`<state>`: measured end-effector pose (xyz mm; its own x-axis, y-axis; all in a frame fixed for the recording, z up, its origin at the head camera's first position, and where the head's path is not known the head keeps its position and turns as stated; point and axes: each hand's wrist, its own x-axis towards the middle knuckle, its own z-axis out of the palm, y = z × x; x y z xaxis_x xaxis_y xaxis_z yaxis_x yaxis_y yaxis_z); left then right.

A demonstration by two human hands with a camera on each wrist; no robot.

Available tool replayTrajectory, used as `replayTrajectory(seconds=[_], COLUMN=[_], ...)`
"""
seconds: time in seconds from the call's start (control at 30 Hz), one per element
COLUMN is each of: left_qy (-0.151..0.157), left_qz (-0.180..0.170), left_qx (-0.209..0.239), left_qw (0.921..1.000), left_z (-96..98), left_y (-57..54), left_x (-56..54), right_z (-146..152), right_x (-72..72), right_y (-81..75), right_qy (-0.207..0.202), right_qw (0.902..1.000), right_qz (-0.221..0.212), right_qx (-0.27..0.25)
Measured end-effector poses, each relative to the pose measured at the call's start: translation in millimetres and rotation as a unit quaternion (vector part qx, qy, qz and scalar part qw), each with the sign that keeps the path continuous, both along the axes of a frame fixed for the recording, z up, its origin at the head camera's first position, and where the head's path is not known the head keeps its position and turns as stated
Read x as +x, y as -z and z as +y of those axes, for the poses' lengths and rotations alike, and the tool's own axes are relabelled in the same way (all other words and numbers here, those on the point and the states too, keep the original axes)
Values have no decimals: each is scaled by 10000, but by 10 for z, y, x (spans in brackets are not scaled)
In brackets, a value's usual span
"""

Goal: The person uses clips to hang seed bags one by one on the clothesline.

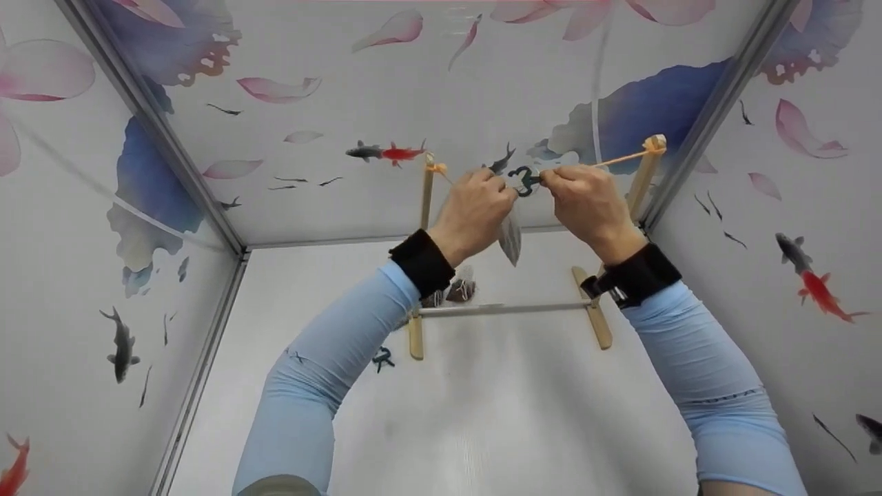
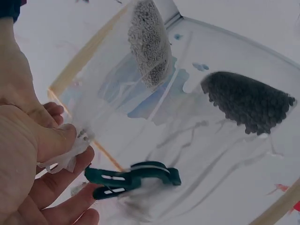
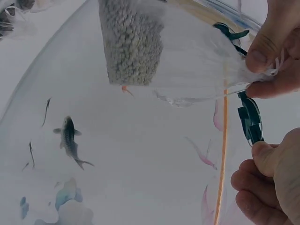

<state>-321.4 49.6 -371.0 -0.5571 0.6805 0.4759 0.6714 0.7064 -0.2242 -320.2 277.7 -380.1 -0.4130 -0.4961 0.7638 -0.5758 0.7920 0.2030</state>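
Observation:
Near the orange string point(image 1: 620, 160), my left hand point(image 1: 475, 210) pinches the gathered neck of a clear plastic bag of grey granules point(image 3: 133, 44). The bag hangs down from its fingers. Just to the right, my right hand point(image 1: 586, 203) holds a dark green clip point(image 3: 251, 117) between thumb and finger, its jaws toward the bag's neck. Another dark green clip point(image 2: 136, 180) is at the string in the left wrist view, overlapping a clear bag of dark granules point(image 2: 251, 101). In the right wrist view that second clip is partly hidden behind the pale bag.
The string runs between two wooden posts point(image 1: 426, 200) point(image 1: 644, 176) with wooden feet point(image 1: 599, 327), joined low by a pale bar point(image 1: 506, 308). Small bags of dark contents point(image 1: 462, 288) and a loose green clip point(image 1: 383, 358) lie on the white table point(image 1: 468, 427). Patterned panels point(image 1: 289, 41) enclose the back and sides.

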Motion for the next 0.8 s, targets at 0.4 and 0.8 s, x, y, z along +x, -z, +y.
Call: replayTrajectory(seconds=[0.4, 0.8], left_qy=[-312, -309], left_qz=[-1044, -1053], left_qx=[449, 439], left_qw=[9930, 9930], left_z=[-139, -144], left_y=[-85, -68], left_x=[-260, -263], right_z=[-137, -274], right_x=[-38, -119], right_y=[-209, -274], right_qy=[586, 604], right_qw=[9825, 9804], right_qz=[-1753, -1802], right_qx=[230, 509])
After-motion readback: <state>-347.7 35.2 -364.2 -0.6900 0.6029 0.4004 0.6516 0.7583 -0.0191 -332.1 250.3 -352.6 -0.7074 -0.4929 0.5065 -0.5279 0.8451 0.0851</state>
